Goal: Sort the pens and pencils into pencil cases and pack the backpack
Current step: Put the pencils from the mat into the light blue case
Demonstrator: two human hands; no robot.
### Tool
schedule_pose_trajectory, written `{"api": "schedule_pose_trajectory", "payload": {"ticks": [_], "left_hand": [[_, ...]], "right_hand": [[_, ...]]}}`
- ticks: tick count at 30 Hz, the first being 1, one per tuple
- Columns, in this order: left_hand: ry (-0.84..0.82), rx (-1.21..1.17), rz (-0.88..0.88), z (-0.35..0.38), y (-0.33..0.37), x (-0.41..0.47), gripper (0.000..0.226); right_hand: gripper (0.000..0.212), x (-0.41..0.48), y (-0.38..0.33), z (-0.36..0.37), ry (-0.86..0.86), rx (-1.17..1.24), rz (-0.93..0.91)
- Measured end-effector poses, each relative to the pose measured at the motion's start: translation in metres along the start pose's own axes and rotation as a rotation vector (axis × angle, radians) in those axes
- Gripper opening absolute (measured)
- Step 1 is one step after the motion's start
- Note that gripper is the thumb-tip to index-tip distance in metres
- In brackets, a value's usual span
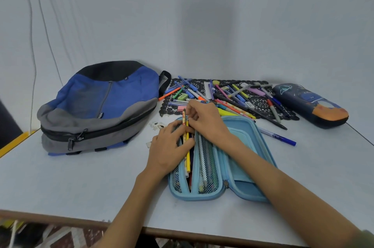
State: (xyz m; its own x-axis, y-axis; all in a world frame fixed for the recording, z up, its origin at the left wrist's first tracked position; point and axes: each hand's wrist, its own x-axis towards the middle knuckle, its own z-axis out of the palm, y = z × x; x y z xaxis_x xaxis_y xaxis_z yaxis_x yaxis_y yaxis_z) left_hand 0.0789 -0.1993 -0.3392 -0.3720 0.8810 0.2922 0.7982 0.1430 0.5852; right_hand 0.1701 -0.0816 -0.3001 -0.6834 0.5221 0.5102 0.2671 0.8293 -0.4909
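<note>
Forearms come in from the bottom edge and both end up at the open blue case (pixel 194 197), which lies flat on the surface (pixel 81 177). Left grip (pixel 170 144) sits on the case's left half, fingers and thumb curled round a bunch of pencils (pixel 188 158) running lengthwise in that half, with a yellow one easiest to spot. Right grip (pixel 204 118) is at the case's far end, fingertips pinching the tops of those same pencils. A patterned one pokes out just past the rim there. The middle flap of the case is a mesh pocket (pixel 208 162) with a few more sticks behind it, and the right half is partly hidden under the right arm.

Just behind the case there's a black lace mat (pixel 261 104) with a messy heap of pens (pixel 228 96), markers and erasers on it, some spilling off the edges. One blue pen (pixel 277 136) lies just right of the case. Farther right and back is a dark case (pixel 309 104), zipped up as far as I can tell. Left of the case, well apart, lies the backpack (pixel 105 102), blue and grey, on its back.
</note>
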Motion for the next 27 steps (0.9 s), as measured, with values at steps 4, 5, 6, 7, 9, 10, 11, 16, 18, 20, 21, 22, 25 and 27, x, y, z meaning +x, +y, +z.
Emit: {"api": "schedule_pose_trajectory", "payload": {"ticks": [4,5,6,7,9,10,11,16,18,20,21,22,25,27], "left_hand": [[0.05,-0.072,0.03,0.002,-0.002,-0.005,0.04],[0.06,-0.101,0.033,0.001,-0.002,-0.006,0.039],[0.066,-0.131,0.031,0.001,-0.002,-0.007,0.039],[0.068,-0.152,0.028,0.0,-0.001,-0.007,0.04],[0.067,-0.171,0.016,0.0,-0.001,-0.008,0.046],[0.066,-0.176,0.006,-0.001,-0.001,-0.008,0.051],[0.062,-0.18,-0.004,0.0,-0.001,-0.008,0.057],[0.038,-0.192,-0.014,0.001,-0.003,-0.007,0.072],[0.028,-0.19,-0.022,0.001,-0.004,-0.006,0.074],[0.012,-0.171,-0.032,0.001,-0.005,-0.006,0.075],[0.002,-0.161,-0.037,0.001,-0.005,-0.004,0.075],[-0.008,-0.155,-0.044,0.0,-0.006,-0.003,0.076],[-0.04,-0.188,-0.056,0.0,-0.006,-0.001,0.081],[-0.049,-0.221,-0.059,-0.002,-0.004,-0.002,0.084]], "right_hand": [[0.018,0.003,0.005,-0.004,-0.018,0.112,0.128],[0.018,0.004,0.005,-0.005,-0.042,0.13,0.153],[0.018,0.004,0.005,-0.006,-0.072,0.139,0.17],[0.018,0.004,0.006,-0.007,-0.104,0.136,0.179],[0.019,0.004,0.007,-0.008,-0.146,0.109,0.183],[0.019,0.004,0.008,-0.008,-0.153,0.105,0.181],[0.02,0.004,0.007,-0.008,-0.156,0.105,0.178],[0.03,0.002,0.007,-0.009,-0.178,0.115,0.164],[0.034,0.002,0.007,-0.011,-0.204,0.131,0.181],[0.039,0.002,0.007,-0.012,-0.232,0.154,0.203],[0.042,0.002,0.006,-0.014,-0.248,0.159,0.211],[0.046,0.002,0.006,-0.015,-0.267,0.159,0.218],[0.055,0.002,0.004,-0.022,-0.352,0.171,0.239],[0.055,0.001,0.004,-0.024,-0.385,0.193,0.245]]}}
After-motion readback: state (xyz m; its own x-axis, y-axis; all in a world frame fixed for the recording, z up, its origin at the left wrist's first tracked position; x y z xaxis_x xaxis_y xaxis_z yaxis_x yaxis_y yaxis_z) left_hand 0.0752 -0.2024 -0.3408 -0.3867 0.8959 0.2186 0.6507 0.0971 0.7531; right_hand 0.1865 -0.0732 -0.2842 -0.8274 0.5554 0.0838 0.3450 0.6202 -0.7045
